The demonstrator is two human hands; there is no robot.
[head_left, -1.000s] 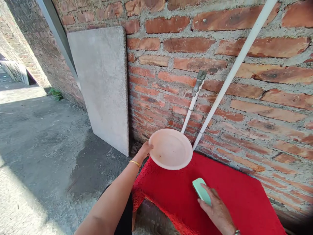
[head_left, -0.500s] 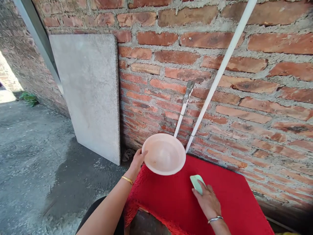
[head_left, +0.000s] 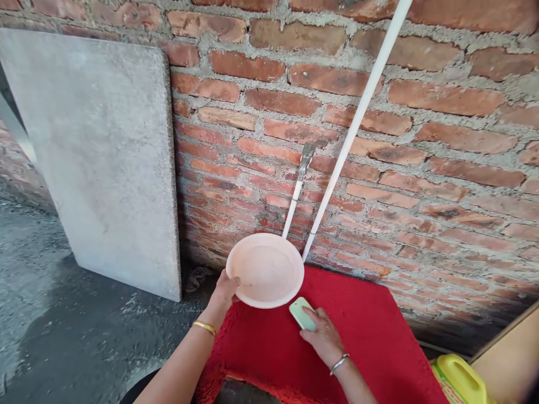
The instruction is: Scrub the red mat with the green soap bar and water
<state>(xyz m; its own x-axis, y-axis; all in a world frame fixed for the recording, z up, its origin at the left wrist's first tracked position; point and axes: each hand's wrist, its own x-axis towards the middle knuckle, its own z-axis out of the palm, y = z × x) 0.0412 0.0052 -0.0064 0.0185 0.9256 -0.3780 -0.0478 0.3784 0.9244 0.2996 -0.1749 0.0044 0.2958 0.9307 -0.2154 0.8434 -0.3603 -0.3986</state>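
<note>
My left hand (head_left: 226, 289) grips the left rim of a pale pink plastic basin (head_left: 269, 266), thumb over the edge. The basin tilts slightly toward me above the far left part of a red cloth (head_left: 337, 331), and a few dark specks show inside it. Between the thumb and fingers of my right hand (head_left: 324, 336) is a flat, light green, rounded piece that looks like a bar of soap (head_left: 302, 313). It is just to the right of the basin's lower rim, over the cloth; whether it touches the cloth I cannot tell.
A grey slab (head_left: 105, 163) leans against the brick wall (head_left: 252, 101) on the left. Behind the basin rise a short white pipe with a metal tap (head_left: 306, 157) and a long white pipe (head_left: 357, 123). A yellow jug (head_left: 458, 381) stands at lower right. Wet concrete floor (head_left: 96, 336) lies left.
The view has swung to the right, bringing the yellow jug in. My right hand with the green piece has come closer to the basin, which my left hand still holds.
</note>
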